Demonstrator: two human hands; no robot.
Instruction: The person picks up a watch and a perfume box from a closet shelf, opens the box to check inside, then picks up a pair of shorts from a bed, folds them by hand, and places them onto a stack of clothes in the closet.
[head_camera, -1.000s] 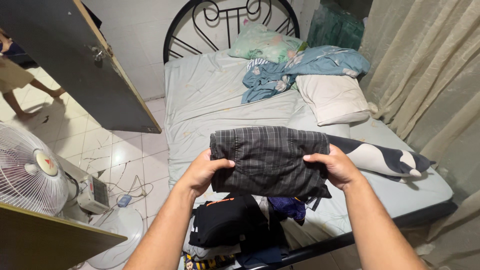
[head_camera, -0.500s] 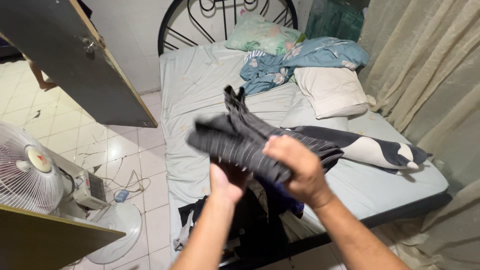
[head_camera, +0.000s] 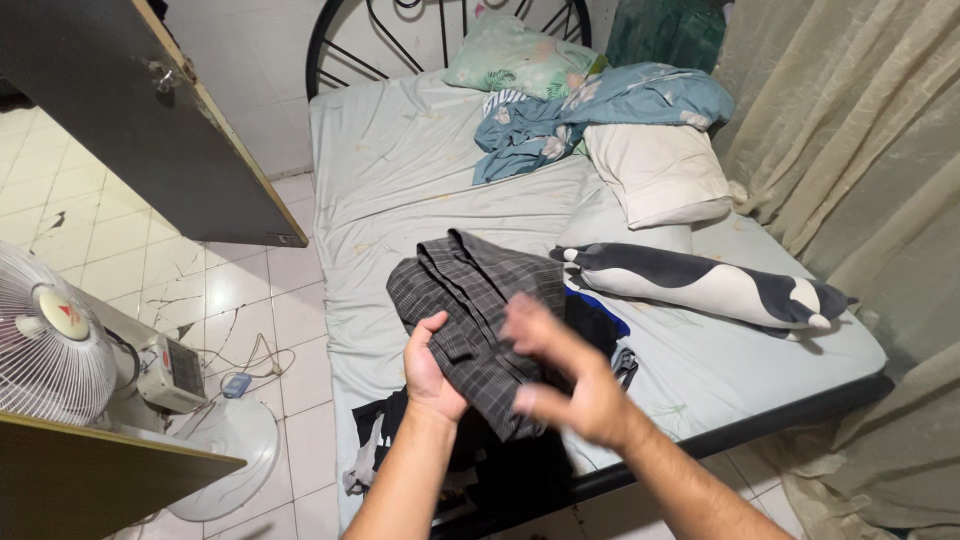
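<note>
A dark grey checked garment (head_camera: 470, 300), folded, lies low over the near part of the bed (head_camera: 400, 190). My left hand (head_camera: 430, 365) grips its near left edge, thumb on top. My right hand (head_camera: 565, 375) is blurred with motion just right of the garment, fingers spread, and seems to hold nothing. Below both hands a heap of dark clothes (head_camera: 500, 460) sits on the bed's foot, partly hidden by my arms.
A black-and-white bolster (head_camera: 700, 285) lies right of the garment. A cream pillow (head_camera: 660, 175), a blue floral blanket (head_camera: 590, 115) and a green pillow (head_camera: 510, 60) are at the head. A white fan (head_camera: 60, 350) stands on the tiled floor at left. Curtains (head_camera: 850, 150) hang at right.
The garment, held up flat in both hands a second ago, was turned over and brought down onto the bed. My right hand has come off it; my left still grips it.
</note>
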